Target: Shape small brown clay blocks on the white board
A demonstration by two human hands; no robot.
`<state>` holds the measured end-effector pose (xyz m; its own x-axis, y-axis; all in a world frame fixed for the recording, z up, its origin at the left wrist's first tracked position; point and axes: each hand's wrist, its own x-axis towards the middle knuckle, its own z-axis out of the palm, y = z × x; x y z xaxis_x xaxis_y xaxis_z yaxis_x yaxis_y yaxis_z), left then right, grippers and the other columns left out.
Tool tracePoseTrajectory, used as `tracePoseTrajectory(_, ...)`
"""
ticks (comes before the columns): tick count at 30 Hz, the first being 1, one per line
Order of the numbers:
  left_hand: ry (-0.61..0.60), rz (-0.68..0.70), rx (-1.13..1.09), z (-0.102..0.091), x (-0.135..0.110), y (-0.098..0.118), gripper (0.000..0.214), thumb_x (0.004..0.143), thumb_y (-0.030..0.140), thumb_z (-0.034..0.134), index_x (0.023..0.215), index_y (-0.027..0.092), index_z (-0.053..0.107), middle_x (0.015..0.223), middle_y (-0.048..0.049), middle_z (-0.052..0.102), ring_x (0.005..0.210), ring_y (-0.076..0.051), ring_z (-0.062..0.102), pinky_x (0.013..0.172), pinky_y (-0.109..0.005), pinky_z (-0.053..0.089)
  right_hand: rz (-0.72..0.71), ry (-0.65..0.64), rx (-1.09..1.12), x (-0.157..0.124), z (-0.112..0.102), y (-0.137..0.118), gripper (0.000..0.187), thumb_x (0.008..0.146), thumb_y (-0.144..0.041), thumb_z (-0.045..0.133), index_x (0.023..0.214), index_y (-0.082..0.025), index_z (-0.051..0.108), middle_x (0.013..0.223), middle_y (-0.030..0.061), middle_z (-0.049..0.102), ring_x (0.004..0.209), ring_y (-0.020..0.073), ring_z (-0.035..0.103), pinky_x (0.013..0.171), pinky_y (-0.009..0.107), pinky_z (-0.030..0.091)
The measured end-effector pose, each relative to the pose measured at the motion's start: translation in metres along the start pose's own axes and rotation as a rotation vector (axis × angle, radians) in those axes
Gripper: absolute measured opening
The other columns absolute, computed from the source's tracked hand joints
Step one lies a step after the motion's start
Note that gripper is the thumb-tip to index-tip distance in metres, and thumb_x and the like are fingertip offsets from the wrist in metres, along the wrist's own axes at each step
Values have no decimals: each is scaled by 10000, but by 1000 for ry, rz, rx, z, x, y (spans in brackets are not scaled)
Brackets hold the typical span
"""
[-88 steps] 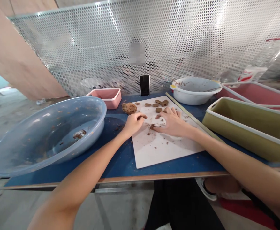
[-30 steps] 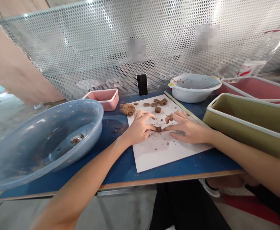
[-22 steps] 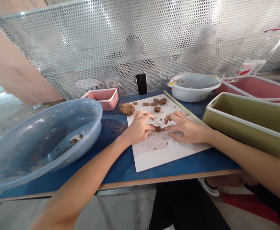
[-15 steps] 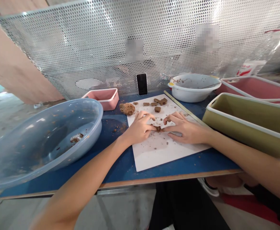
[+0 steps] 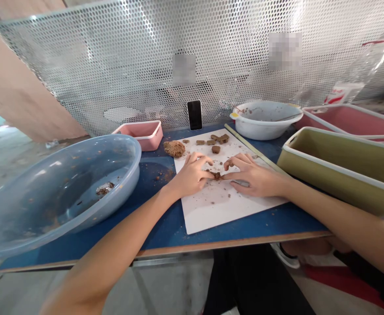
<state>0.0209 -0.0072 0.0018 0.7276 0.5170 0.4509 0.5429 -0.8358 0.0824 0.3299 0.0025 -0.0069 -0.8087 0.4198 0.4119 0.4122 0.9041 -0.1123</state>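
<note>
A small brown lump of clay (image 5: 217, 175) lies on the white board (image 5: 208, 218), between the fingertips of both hands. My left hand (image 5: 193, 175) grips its left side, fingers curled and pressed down on it. From the right, my right hand (image 5: 254, 177) closes on the other side, its index finger bent above the board. The lump is small and partly covered by the fingers. Several shaped clay pieces (image 5: 216, 149) lie farther back on the board, with crumbs scattered around. A large rough clay chunk (image 5: 174, 149) sits at the board's left back corner.
A big blue basin (image 5: 122, 192) stands left, a small pink tub (image 5: 150, 135) behind it. At the right are a white basin (image 5: 264, 129), a green planter (image 5: 336, 175) and a pink planter (image 5: 369, 120). A stick (image 5: 244, 140) borders the board. A phone (image 5: 195, 115) leans against perforated metal.
Almost nothing differs; both hands stay on the same clay lump, and the view has shifted very slightly.
</note>
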Motion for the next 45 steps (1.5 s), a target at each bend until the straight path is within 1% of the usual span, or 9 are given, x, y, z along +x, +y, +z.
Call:
tracePoseTrajectory(9,-9,-25,-23,0,0,1,433,993,11,622,1082,290,941,1430,-117,699,1428,-364,519,1229,-655,485,-23,21,-33,-1,1,4,352,1121,-303,616,1360,-374,865,1383,121,662,1321,332,593,1149,552,505)
tracePoseTrajectory(18,-10,-41,-34,0,1,2,429,989,18,611,1063,292,932,1430,-111,704,1415,-355,524,1216,-650,503,41,-49,-8,2,-4,-3,403,1120,-326,582,1406,-414,852,1386,123,670,1299,346,597,1148,591,514)
tracePoseTrajectory(25,-21,-43,-43,-1,1,2,424,990,32,607,1065,290,935,1403,-117,704,1395,-353,523,1218,-648,495,42,-35,15,2,-2,-5,392,1097,-318,612,1387,-409,860,1390,124,677,1329,362,582,1151,587,522)
tracePoseTrajectory(28,17,-55,-42,-3,0,0,424,996,31,588,1044,280,927,1372,-113,713,1360,-341,532,1213,-630,495,20,-19,5,2,-3,-4,379,1113,-323,600,1382,-394,856,1393,125,673,1334,356,581,1145,574,513)
tracePoseTrajectory(31,135,-117,-16,-6,-1,-6,408,1012,38,558,978,258,901,1287,-105,737,1272,-324,558,1177,-611,510,13,-3,-2,3,-4,-5,355,1130,-332,571,1334,-350,861,1357,127,676,1318,345,588,1138,562,499)
tracePoseTrajectory(34,256,-189,12,-6,-2,-15,411,1009,36,536,958,251,883,1190,-93,750,1198,-305,580,1143,-584,523,97,18,0,7,-2,-7,322,1133,-385,571,1271,-315,853,1308,126,687,1286,350,598,1129,580,485)
tracePoseTrajectory(36,293,-232,16,-5,-3,-21,414,1001,37,532,954,254,882,1144,-86,751,1161,-293,592,1130,-563,530,199,42,4,11,2,-11,302,1107,-434,617,1267,-299,835,1305,134,692,1277,368,603,1124,603,476)
tracePoseTrajectory(41,289,-283,-11,3,-6,-29,406,994,39,536,903,242,876,1083,-85,753,1140,-294,588,1120,-543,533,471,55,14,24,19,-28,355,1022,-552,734,1233,-271,791,1322,154,685,1293,403,594,1112,633,460)
tracePoseTrajectory(45,262,-288,-9,7,-6,-31,388,991,39,556,913,238,880,1086,-86,757,1149,-301,582,1121,-542,529,501,22,-37,38,24,-38,364,1002,-586,749,1139,-250,779,1320,166,683,1308,429,570,1088,649,460)
